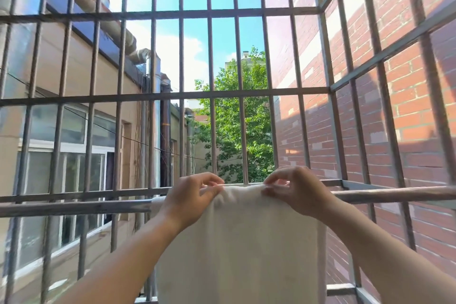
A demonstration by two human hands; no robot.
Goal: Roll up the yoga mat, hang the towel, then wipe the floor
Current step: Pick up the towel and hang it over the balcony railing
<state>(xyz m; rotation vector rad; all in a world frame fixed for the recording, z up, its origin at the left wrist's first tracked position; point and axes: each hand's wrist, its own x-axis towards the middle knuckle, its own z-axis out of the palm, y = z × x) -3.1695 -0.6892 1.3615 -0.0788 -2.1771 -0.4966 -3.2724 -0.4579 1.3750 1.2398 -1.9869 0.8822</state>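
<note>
A white towel [241, 242] hangs draped over a horizontal metal rail [74, 206] inside a barred window cage. Its fold lies on top of the rail and the cloth falls straight down toward me. My left hand [190, 196] pinches the towel's top edge on the left, thumb and fingertips together. A little to the right, my right hand [296, 190] pinches the same top edge. Both forearms reach up from the bottom of the view. No yoga mat or floor is in view.
Vertical and horizontal steel bars [212, 96] of the cage close off the front, sides and top. A red brick wall [407, 106] runs along the right, a beige building with windows [74, 131] stands on the left, and a green tree [237, 131] lies ahead.
</note>
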